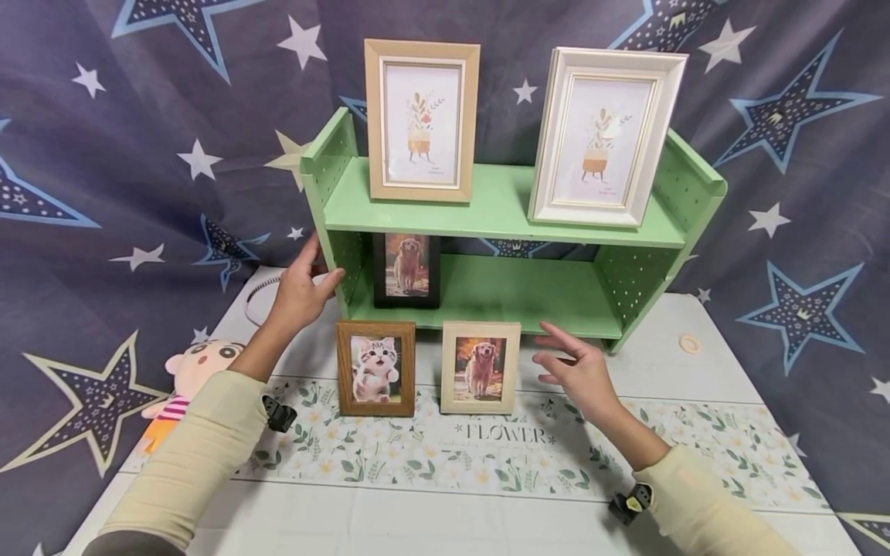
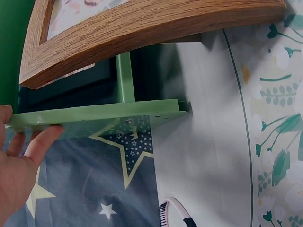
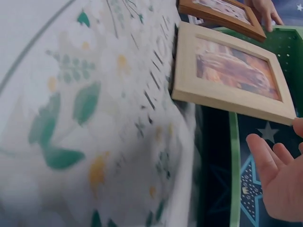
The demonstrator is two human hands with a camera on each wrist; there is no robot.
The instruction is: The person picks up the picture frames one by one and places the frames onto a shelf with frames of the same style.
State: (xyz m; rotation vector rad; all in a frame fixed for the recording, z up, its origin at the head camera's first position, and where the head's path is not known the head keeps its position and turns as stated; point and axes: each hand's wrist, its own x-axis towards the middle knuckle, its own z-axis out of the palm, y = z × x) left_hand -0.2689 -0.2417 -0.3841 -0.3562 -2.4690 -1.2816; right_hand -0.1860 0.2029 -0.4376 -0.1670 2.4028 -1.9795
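My left hand [image 1: 303,286] grips the left side panel of a green two-tier shelf [image 1: 501,199], thumb at the front edge and fingers along the outer face. In the left wrist view those fingers [image 2: 46,142] press against the panel. My right hand [image 1: 580,378] hovers with loosely bent fingers, holding nothing, just right of a pale wood photo frame [image 1: 449,371] with a dog picture. Left of that frame stands a brown wood photo frame [image 1: 342,371] showing a kitten. Inside the lower tier, a black photo frame [image 1: 378,278] stands at the left end.
On the upper tier stand a tan photo frame [image 1: 374,123] and a white photo frame [image 1: 545,147]. A plush doll [image 1: 202,371] and a headband [image 1: 253,297] lie at the left. A small wooden ring [image 1: 690,344] is at the right. A floral runner [image 1: 389,459] crosses the table.
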